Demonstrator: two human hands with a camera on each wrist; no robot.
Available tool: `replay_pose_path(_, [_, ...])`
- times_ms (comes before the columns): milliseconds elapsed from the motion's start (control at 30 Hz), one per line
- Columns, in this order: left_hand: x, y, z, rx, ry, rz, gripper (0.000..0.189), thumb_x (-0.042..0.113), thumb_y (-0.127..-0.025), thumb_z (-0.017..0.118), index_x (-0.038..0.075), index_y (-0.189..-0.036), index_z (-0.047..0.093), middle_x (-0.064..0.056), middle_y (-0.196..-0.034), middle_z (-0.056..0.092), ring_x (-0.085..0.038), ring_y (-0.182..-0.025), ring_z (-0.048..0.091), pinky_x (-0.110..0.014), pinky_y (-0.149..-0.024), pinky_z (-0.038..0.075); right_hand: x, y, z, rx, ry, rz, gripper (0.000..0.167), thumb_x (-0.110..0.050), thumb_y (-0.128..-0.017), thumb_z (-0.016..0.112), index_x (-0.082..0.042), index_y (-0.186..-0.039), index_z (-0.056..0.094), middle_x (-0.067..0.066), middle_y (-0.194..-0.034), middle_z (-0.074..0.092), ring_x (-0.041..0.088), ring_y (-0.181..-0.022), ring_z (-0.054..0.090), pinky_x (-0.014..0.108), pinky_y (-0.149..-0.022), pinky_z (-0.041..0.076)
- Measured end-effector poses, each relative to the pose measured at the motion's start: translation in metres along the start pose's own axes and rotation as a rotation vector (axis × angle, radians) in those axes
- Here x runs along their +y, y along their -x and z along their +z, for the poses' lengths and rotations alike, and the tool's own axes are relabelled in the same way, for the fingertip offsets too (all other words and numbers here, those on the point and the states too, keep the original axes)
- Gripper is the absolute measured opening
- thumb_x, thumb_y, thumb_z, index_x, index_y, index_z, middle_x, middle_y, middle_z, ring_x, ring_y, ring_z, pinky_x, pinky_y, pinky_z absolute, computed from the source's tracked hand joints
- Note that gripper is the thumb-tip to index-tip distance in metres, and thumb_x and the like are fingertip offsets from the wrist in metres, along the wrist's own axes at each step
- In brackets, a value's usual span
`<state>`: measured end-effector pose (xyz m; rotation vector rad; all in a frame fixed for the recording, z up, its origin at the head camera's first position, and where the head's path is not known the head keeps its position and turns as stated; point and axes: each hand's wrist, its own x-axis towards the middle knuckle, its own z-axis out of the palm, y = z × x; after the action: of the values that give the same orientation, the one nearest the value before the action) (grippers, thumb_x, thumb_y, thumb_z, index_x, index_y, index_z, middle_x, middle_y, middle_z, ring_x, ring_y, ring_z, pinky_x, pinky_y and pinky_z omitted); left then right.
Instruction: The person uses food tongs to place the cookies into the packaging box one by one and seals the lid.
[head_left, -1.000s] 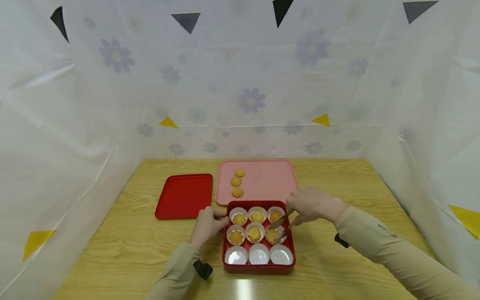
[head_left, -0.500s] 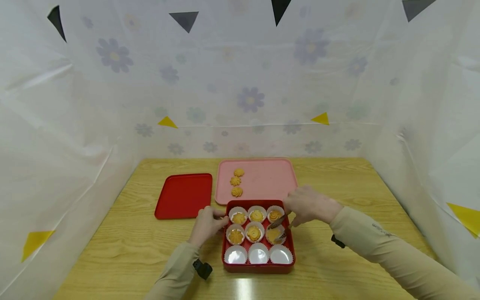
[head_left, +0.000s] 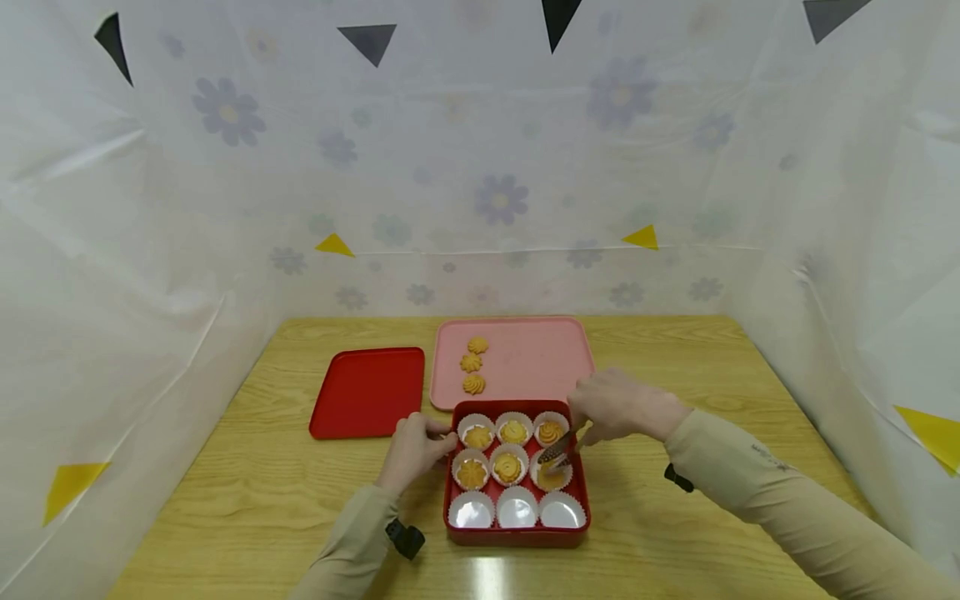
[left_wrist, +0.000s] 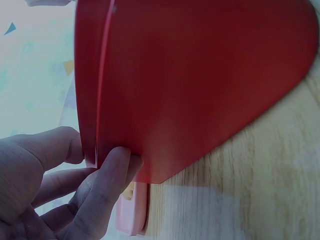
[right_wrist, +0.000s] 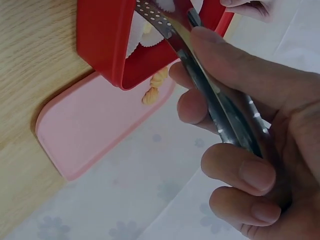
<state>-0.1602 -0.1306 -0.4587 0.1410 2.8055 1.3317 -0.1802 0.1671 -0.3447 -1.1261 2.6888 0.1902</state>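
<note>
A red box (head_left: 517,538) holds white paper cups in rows; the back and middle rows have piped cookies, the front-row paper cups (head_left: 517,508) hold nothing. My left hand (head_left: 415,452) holds the box's left wall near the rim; in the left wrist view its fingertips (left_wrist: 116,162) touch the red side. My right hand (head_left: 611,406) grips metal tongs (right_wrist: 215,100) with perforated ends. The tong ends dip into the middle row's right cup, over a cookie (head_left: 551,478) they partly cover. Whether they touch that cookie I cannot tell.
Behind the box lies a pink tray (head_left: 536,358) with three cookies (head_left: 472,363) along its left side. A flat red tray (head_left: 369,393) lies to the left, with nothing on it. White patterned sheeting (head_left: 420,183) encloses the wooden table (head_left: 262,492) at back and sides.
The tong ends have come closer together and sit nearer the back of the right middle cup, baring more of the cookie's front. My left hand and the box have hardly moved.
</note>
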Motion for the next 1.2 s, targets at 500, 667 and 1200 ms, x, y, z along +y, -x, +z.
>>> replay_pose_path(500, [-0.001,0.000,0.000,0.003,-0.004,-0.004,0.017,0.010,-0.085,0.075,0.003,-0.099,0.081,-0.011,-0.090,0.079,-0.010,-0.069,0.066,-0.024,-0.061,0.052,0.012,0.018,0.008,0.246,0.156,-0.116,0.017,-0.037,-0.075,0.086,-0.022,-0.082,0.080,-0.008,-0.073,0.073,0.003,-0.052,0.049,0.022,-0.047,0.038])
replay_pose_path(667, [-0.001,0.000,0.000,0.002,-0.002,-0.006,0.017,0.010,-0.085,0.075,0.003,-0.099,0.081,-0.011,-0.089,0.079,-0.009,-0.068,0.066,-0.024,-0.061,0.051,0.015,0.022,0.017,0.329,0.198,-0.147,0.017,-0.039,-0.075,0.085,-0.026,-0.081,0.076,-0.011,-0.070,0.069,0.001,-0.051,0.038,0.020,-0.046,0.027])
replay_pose_path(1200, [-0.001,-0.001,0.000,0.007,-0.014,-0.004,0.018,0.010,-0.083,0.076,0.004,-0.099,0.081,-0.011,-0.091,0.079,-0.009,-0.070,0.063,-0.024,-0.061,0.050,0.028,0.028,0.041,0.455,0.211,-0.252,0.017,-0.034,-0.078,0.084,-0.023,-0.088,0.075,-0.005,-0.084,0.077,0.005,-0.050,0.054,0.019,-0.045,0.035])
